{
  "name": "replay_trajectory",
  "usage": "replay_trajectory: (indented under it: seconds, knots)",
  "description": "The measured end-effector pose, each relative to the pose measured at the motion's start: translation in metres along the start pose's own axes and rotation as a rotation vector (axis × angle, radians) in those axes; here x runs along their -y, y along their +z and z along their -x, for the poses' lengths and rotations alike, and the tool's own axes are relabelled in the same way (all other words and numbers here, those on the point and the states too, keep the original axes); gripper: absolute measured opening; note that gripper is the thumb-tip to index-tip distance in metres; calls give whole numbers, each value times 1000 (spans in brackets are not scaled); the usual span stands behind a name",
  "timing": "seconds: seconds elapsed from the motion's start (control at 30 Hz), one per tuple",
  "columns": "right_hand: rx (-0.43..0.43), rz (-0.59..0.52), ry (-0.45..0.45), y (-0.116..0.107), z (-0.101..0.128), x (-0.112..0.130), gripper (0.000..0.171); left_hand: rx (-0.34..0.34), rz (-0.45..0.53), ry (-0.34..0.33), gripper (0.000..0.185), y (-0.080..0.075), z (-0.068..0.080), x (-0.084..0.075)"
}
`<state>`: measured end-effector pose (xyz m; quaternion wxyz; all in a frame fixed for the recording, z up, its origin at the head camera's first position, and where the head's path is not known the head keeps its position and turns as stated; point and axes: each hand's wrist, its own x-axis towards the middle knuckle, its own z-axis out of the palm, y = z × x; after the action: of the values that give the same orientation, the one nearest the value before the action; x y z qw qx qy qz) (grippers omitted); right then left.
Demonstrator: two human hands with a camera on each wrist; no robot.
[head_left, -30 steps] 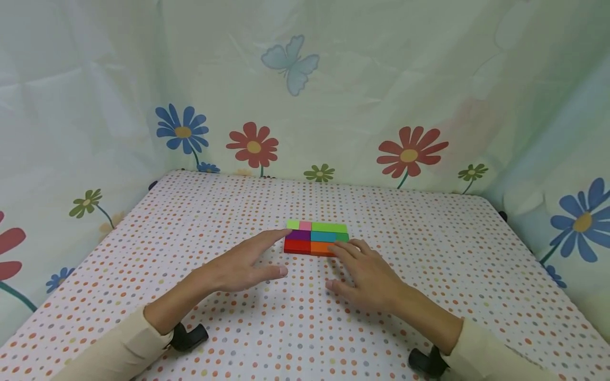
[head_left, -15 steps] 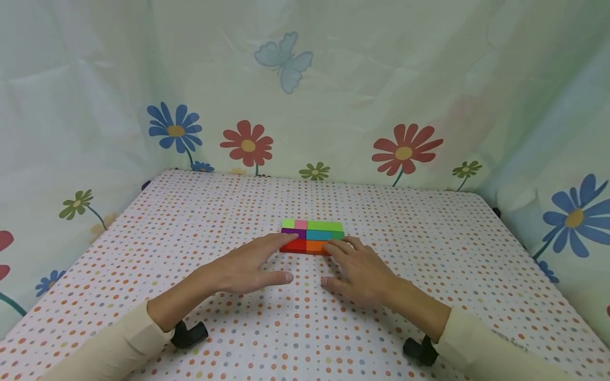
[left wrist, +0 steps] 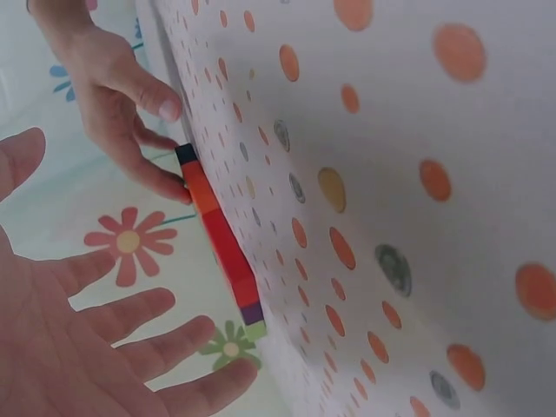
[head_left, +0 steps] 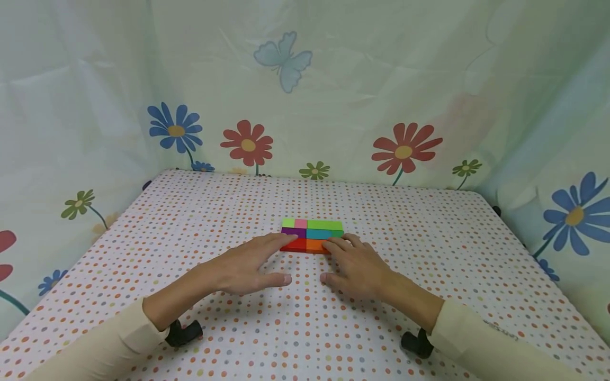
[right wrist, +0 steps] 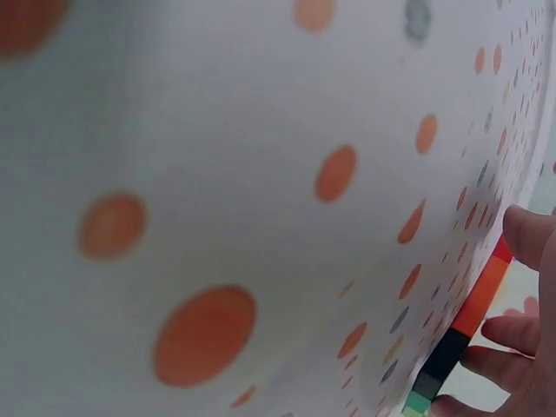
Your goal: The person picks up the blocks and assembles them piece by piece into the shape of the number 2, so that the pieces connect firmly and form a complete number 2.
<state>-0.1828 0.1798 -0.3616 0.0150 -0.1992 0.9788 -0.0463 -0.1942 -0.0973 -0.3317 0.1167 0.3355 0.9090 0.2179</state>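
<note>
Touching plain-looking coloured blocks (head_left: 314, 234), the right grip (head_left: 359, 272) is relaxed; the left grip (head_left: 243, 269) hovers straight-fingered nearby.

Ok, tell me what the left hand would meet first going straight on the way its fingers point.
The left hand would probably meet the purple block or red block first; it overlaps both in the head view, but depth is unclear, so it might pass above.

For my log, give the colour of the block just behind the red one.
Purple block; head view best.
</note>
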Motion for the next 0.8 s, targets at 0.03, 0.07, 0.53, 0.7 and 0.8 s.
replay_trajectory:
  seconds: [0.03,0.07,0.53,0.7,0.8]
  knots:
    - [-2,3,2,0,0,0,75,-1,-5,3,86,0,0,0]
    - [-6,6,6,1,-1,0,75,1,-12,1,86,0,1,0]
    - [-92,-21,1,-1,-17,4,49,6,7,-34,84,-2,8,0]
    - [-101,-49,12,-5,-27,1,39,-5,26,-14,84,-4,10,2]
    - [-101,-70,22,-6,-31,-1,36,-1,36,-9,84,-6,11,2]
